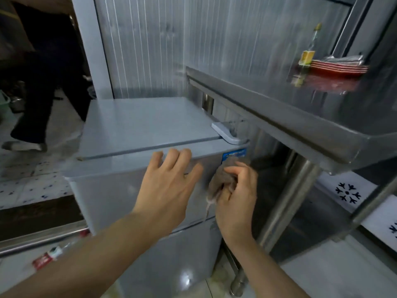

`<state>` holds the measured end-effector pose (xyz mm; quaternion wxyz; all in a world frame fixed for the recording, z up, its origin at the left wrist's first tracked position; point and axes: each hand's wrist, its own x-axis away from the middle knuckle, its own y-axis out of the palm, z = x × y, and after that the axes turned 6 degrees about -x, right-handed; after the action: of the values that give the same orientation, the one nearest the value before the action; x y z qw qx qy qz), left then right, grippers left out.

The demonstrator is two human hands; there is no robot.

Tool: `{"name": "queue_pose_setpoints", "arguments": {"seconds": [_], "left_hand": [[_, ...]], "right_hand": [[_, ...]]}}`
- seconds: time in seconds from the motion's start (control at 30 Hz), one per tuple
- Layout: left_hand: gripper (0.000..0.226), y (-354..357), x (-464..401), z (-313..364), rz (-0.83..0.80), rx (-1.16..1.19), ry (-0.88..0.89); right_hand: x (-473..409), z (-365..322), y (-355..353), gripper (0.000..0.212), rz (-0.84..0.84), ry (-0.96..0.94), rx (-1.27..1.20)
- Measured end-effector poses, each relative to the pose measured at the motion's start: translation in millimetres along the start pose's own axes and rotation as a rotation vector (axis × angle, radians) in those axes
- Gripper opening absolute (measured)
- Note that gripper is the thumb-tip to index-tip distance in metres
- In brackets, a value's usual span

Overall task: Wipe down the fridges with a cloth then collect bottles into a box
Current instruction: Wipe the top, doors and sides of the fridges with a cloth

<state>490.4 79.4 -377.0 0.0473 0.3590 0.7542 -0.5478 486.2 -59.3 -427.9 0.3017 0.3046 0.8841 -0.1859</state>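
The cloth (pixel 223 179), a bunched brown rag, lies against the upper right of the fridge (pixel 137 190) door, just under a blue sticker (pixel 234 155). The right hand (pixel 236 196) grips it: the fingers (pixel 236 169) curl over its right side and the thumb presses in from below, so most of the rag bulges out left of the knuckles, with a frayed tail hanging under the palm. The left hand (pixel 169 186) holds nothing; its fingers are spread and nearly straight, tips resting at the door's top edge, just left of the cloth. To the right stands a steel table (pixel 279 108) bearing red plates (pixel 339 68) and a bottle (pixel 309 50). A person's dark legs (pixel 43 87) stand at the far left.
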Motion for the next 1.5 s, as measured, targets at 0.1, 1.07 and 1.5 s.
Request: {"name": "queue_pose_setpoints", "arguments": {"seconds": [0.1,1.07,1.5], "left_hand": [[0.063,-18,-1,-10,-0.122,0.054,0.034],[0.065,-249,11,-229,-0.591,0.307,0.068],[0.061,-253,13,-272,-0.650,0.283,-0.066]], "right_hand": [[3,-28,-11,0.028,-0.114,0.108,0.012],[-96,-339,-40,0.030,-0.558,0.235,0.206],[-120,-339,-5,0.022,-0.574,0.264,0.114]]}}
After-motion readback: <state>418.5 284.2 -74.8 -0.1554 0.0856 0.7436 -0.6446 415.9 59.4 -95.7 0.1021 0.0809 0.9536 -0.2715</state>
